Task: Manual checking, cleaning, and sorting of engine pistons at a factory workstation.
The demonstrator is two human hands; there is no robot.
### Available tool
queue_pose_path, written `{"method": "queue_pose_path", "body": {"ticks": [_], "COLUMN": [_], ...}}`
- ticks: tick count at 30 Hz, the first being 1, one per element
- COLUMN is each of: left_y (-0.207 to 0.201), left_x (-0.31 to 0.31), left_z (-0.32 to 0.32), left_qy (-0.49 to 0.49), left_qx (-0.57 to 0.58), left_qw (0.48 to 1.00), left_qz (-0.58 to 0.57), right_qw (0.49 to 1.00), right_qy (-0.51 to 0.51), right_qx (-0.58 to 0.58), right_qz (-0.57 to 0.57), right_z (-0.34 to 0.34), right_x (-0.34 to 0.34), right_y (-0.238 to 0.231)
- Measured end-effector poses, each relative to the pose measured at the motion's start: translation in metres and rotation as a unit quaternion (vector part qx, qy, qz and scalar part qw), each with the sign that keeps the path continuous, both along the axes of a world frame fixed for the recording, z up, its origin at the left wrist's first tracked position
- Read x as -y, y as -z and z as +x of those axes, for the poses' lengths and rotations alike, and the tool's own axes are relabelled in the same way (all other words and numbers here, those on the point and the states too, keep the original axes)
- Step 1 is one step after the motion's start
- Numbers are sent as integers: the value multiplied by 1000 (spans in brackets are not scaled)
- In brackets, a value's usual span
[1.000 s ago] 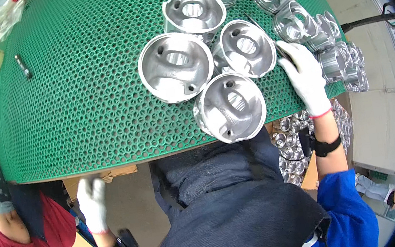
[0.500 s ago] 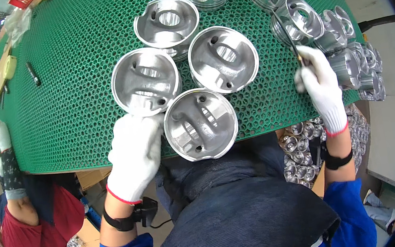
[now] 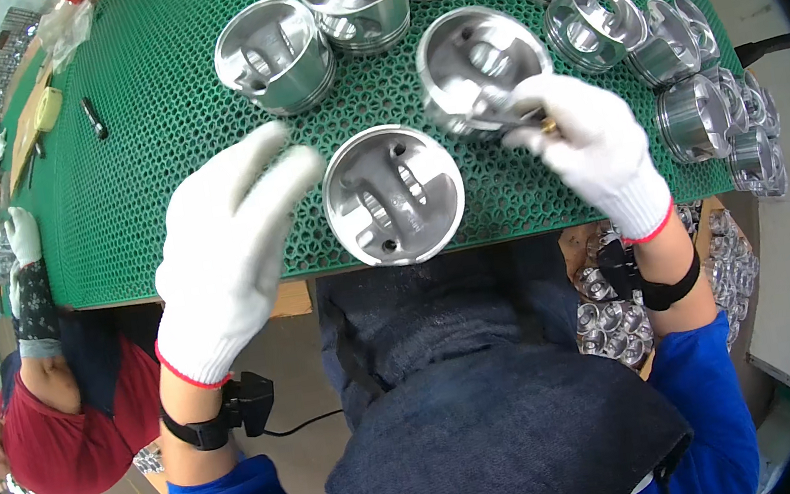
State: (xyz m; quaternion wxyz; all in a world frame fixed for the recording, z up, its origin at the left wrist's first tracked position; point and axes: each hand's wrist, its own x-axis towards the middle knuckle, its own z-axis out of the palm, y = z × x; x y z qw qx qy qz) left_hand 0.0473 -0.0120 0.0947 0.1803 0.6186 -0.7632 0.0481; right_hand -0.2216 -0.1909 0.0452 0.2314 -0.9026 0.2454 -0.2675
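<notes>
My left hand (image 3: 229,232), in a white glove, hovers at the table's near edge with fingers apart and nothing in them. Before it lies a silver metal piston (image 3: 393,195), its hollow side up. Beyond the fingertips stands another piston (image 3: 272,57). My right hand (image 3: 586,134), also gloved, is closed on a thin dark hand tool with a brass-coloured part (image 3: 548,125). Its fingers are against or close by a third piston (image 3: 480,58), which is tilted and slightly blurred; I cannot tell whether they grip it. The rest of the tool is hidden or smeared.
Several pistons (image 3: 356,0) stand at the back and along the right side of the green perforated mat (image 3: 153,180). A black pen-like object (image 3: 94,118) lies at left. A co-worker's gloved hand (image 3: 23,235) rests at the far left edge. More pistons (image 3: 614,329) fill boxes below right.
My left hand has let go of the left piston and opened; that piston now stands farther away. My right hand has moved left with the tool to the right piston, which has shifted and tilted.
</notes>
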Motion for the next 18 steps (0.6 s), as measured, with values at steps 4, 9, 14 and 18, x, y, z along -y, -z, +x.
{"method": "queue_pose_path", "body": {"ticks": [4, 9, 14, 18], "left_y": [0, -5, 8, 35], "left_x": [21, 0, -33, -4], "left_z": [-10, -9, -2, -6], "left_qy": [48, 67, 28, -82], "left_qx": [88, 125, -177, -353], "left_qw": [994, 987, 983, 930], "left_qz": [49, 69, 50, -67], "right_qw": [989, 936, 864, 996], "right_qy": [61, -25, 83, -90], "right_qx": [38, 52, -22, -16], "right_qz": [132, 348, 496, 24], "right_z": [-9, -52, -29, 24], "right_x": [3, -47, -74, -52], "right_y": [-12, -25, -12, -2]}}
